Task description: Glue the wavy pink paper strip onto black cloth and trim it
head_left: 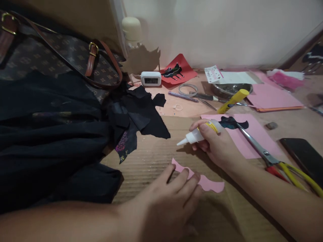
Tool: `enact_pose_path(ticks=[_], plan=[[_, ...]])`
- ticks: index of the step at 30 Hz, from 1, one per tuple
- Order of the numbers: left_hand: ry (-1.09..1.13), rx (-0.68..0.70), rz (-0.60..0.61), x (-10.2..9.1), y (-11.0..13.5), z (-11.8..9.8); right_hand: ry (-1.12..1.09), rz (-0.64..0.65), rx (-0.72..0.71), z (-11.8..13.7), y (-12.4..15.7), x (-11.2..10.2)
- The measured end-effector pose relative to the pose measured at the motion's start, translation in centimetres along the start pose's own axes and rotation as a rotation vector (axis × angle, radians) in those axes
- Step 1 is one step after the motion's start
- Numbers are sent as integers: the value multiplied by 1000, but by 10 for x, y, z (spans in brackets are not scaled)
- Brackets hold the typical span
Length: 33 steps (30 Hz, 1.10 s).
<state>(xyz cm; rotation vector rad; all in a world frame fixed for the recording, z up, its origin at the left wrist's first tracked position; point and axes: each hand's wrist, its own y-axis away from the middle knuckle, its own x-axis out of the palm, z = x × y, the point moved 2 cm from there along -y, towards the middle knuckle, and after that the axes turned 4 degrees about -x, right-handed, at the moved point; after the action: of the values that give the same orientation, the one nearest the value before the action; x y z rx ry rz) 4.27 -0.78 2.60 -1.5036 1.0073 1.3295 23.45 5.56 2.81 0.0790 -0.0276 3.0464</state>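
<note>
My left hand (174,193) lies with fingers spread on a wavy-edged pink paper cutout (212,186), pressing it to the cardboard (148,151). Wrapped in my right hand (217,144) is a white glue bottle (195,135) with a pointed nozzle. It is tilted, its tip aimed left above the cardboard and apart from the cutout. Behind that hand, a dark wavy fabric piece (228,122) rests on a square pink sheet (248,143). Scissors (264,154) with yellow and red handles lie across the sheet, blades touching the dark piece.
Black cloth (55,141) and fabric scraps (148,114) cover the left side, before a brown patterned bag (63,57). Behind stand a small digital clock (150,79) and a red card (186,72). A yellow marker (233,101) tilts near a bowl (227,90). A phone (302,158) lies right.
</note>
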Motion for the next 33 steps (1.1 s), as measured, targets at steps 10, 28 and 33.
enact_pose_path(ticks=[10, 28, 33], plan=[[67, -8, 24, -5, -4, 6, 110, 46, -43, 3, 10, 3], [13, 68, -59, 3, 0, 0, 120, -6, -83, -2, 6, -2], [26, 102, -39, -1, -1, 0, 118, 45, -73, -3, 9, -2]])
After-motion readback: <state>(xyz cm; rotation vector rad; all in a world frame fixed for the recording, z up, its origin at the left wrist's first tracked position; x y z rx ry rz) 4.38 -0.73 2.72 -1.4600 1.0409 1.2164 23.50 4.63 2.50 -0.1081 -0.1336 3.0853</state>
